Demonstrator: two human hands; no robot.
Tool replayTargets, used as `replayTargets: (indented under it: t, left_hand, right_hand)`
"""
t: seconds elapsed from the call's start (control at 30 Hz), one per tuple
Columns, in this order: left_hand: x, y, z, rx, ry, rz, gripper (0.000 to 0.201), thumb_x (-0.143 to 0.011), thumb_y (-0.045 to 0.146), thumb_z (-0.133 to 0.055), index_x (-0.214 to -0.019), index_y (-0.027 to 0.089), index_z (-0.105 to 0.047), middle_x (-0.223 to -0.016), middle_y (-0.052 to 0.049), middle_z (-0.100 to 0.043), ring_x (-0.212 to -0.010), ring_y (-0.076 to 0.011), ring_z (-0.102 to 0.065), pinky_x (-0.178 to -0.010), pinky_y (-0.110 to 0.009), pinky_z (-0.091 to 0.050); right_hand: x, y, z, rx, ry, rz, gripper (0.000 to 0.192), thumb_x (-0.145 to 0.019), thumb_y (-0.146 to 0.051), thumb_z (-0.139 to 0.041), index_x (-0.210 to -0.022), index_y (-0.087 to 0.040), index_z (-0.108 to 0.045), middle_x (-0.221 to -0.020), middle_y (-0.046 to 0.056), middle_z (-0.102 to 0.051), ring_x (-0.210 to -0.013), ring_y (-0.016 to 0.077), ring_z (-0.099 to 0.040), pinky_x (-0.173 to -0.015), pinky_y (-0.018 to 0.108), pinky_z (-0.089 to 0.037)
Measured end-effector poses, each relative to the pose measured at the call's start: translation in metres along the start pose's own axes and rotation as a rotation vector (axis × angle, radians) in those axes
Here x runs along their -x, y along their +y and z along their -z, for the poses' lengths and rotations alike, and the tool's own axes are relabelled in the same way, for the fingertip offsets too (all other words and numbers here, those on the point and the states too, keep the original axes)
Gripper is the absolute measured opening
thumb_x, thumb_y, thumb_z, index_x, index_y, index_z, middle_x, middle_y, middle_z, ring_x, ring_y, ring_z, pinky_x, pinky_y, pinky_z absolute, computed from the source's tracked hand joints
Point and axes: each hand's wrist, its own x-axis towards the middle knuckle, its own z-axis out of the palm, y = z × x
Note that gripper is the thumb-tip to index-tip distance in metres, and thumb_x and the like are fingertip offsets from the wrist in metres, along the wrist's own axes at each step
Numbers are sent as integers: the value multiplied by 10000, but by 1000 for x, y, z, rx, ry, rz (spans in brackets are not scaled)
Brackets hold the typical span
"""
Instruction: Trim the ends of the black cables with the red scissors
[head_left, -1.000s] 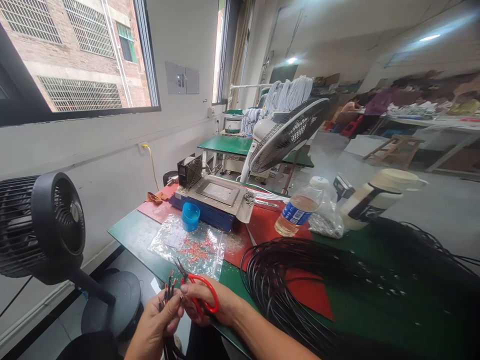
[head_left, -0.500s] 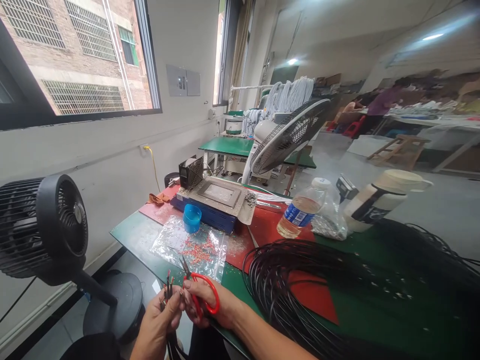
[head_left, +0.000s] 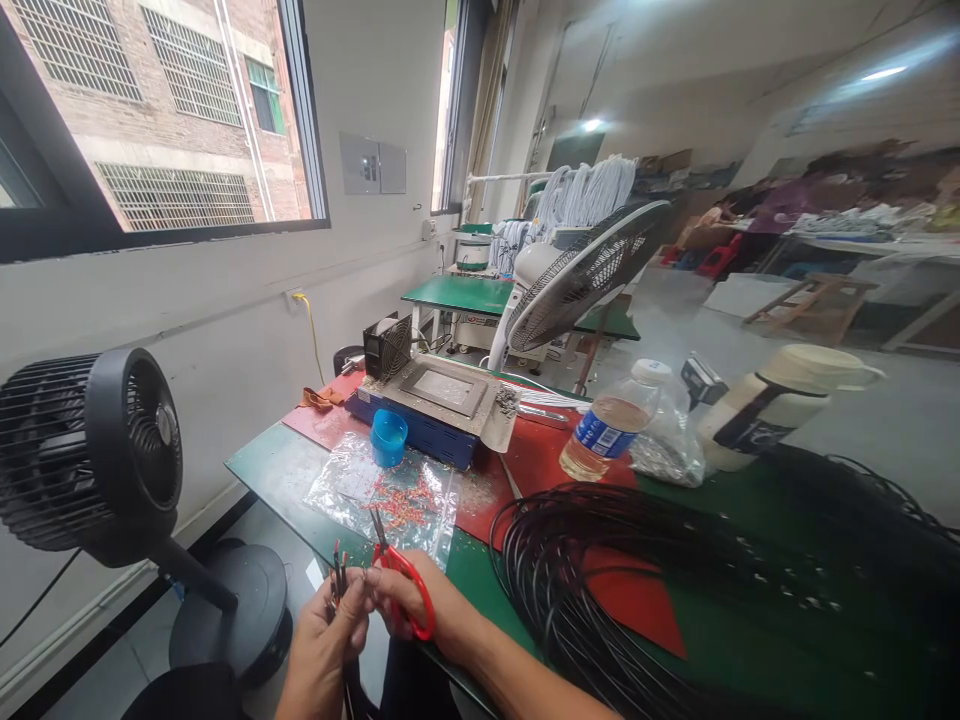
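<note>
Both hands sit slightly lower now: left hand (head_left: 324,640) pinches thin dark wires (head_left: 337,572) (tips upward); right hand (head_left: 420,612) grips red-handled scissors (head_left: 397,580), blades pointing up-left.

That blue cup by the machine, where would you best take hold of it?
Probably by its rim, from above: the blue cup stands upright and open-topped on the plastic bag. Come from the window side, since the blue machine crowds its other side.
</note>
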Motion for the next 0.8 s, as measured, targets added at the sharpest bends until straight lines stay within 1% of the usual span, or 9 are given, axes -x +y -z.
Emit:
replayTargets:
  t: [0.07, 0.13, 0.2, 0.3, 0.43, 0.5, 0.67, 0.8]
  left_hand:
    - [-1, -2, 1, 26, -10, 13, 309, -719, 432, -600, -687, 129, -551, -432, 82, -359, -410, -28, -195, -426, -220, -91]
    - [-1, -2, 2, 43, -14, 28, 306, -720, 428, -602, -677, 130, -549, -427, 85, -352, -403, -24, -194, -425, -217, -87]
    - [0, -3, 3, 53, -23, 41, 301, -731, 422, -592, -669, 132, -542, -418, 92, -328, -404, -24, -191, -426, -212, -87]
    - [-1, -5, 5, 67, -44, 57, 307, -732, 428, -590, -656, 135, -537, -408, 91, -331, -400, -23, -195, -422, -204, -93]
    - [-5, -8, 8, 128, -66, 91, 338, -680, 459, -637, -628, 144, -526, -383, 91, -351, -373, -16, -199, -408, -197, -92]
    - [-6, -8, 8, 149, -65, 106, 351, -661, 466, -653, -612, 142, -526, -371, 91, -353, -361, -13, -212, -404, -192, -99]
    - [-3, -4, 5, 150, -32, 80, 304, -673, 412, -665, -655, 126, -562, -454, 64, -431, -381, -5, -238, -401, -177, -111]
    - [-1, -3, 3, 89, -26, 64, 306, -691, 416, -643, -659, 120, -574, -416, 70, -395, -386, -11, -235, -405, -174, -115]
  right_hand:
    - [0, -1, -1, -88, -31, -31, 499, -724, -616, -542, -594, -135, -517, -418, -43, -439, -332, 50, -362, -335, 175, -252]
    - [0, -1, -2, -116, -38, -40, 491, -708, -605, -572, -598, -128, -530, -414, -43, -444, -324, 48, -362, -324, 172, -251]
    - [-1, -1, -2, -119, -41, -43, 471, -696, -581, -602, -602, -124, -537, -411, -44, -446, -323, 45, -361, -321, 170, -253]
    - [-1, 0, -1, -114, -45, -39, 454, -709, -556, -596, -587, -122, -541, -401, -41, -449, -320, 46, -368, -320, 169, -257]
    - [-2, -1, -1, -129, -61, -39, 419, -737, -518, -571, -607, -120, -558, -405, -39, -461, -318, 51, -373, -325, 174, -273]
    - [-2, -1, -1, -130, -45, -50, 415, -736, -512, -577, -596, -123, -544, -403, -40, -456, -320, 51, -375, -327, 173, -272]
    - [-1, 1, -1, -125, -23, -43, 466, -753, -558, -550, -600, -117, -547, -425, -30, -470, -332, 48, -387, -333, 168, -270]
    - [0, 2, 0, -129, -16, -51, 490, -740, -587, -555, -606, -116, -549, -434, -28, -470, -335, 47, -384, -333, 164, -267]
